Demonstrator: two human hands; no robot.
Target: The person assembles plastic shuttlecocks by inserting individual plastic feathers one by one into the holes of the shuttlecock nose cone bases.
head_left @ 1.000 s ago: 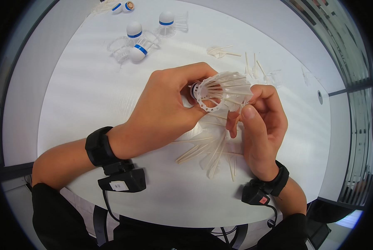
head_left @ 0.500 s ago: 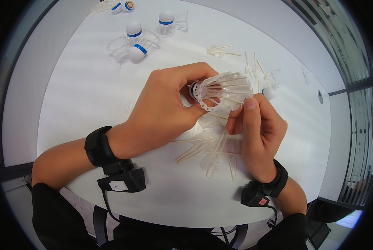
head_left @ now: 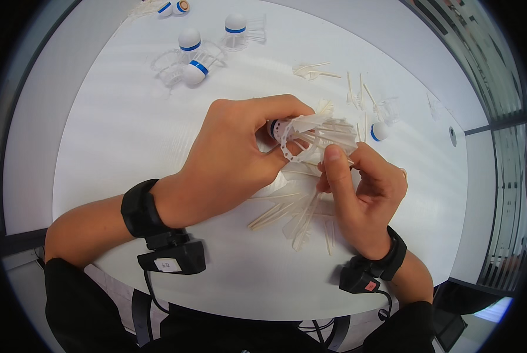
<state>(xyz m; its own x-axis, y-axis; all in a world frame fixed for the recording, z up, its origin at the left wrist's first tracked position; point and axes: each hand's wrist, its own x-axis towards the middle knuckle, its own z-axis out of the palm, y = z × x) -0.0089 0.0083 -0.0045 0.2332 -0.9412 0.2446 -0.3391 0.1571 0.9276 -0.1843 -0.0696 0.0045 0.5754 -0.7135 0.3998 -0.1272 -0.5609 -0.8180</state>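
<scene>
My left hand (head_left: pixel 231 144) is closed around the head end of a shuttlecock (head_left: pixel 336 128), which lies on its side with its skirt pointing right. A perforated white ring circles the skirt near the head, and several feathers look bent or out of line. At the lower edge of the skirt, my right hand (head_left: pixel 362 188) pinches a feather between thumb and fingers; the exact grip is partly hidden. Under both hands, loose feathers (head_left: pixel 275 213) with pale quills are heaped on the white table (head_left: pixel 216 294).
Shuttlecocks with blue bands (head_left: pixel 189 40) stand and lie at the far left, beside another upright one (head_left: pixel 235 25). Two loose heads (head_left: pixel 182 6) sit at the far edge. More feathers (head_left: pixel 314 72) and a single shuttlecock (head_left: pixel 379 131) lie to the right. Cabled black devices (head_left: pixel 175 257) hang from both wrists.
My right hand has shifted slightly left along the skirt, its thumb now over the feathers. The shuttlecock has turned a little, and a feather now sticks up at its top.
</scene>
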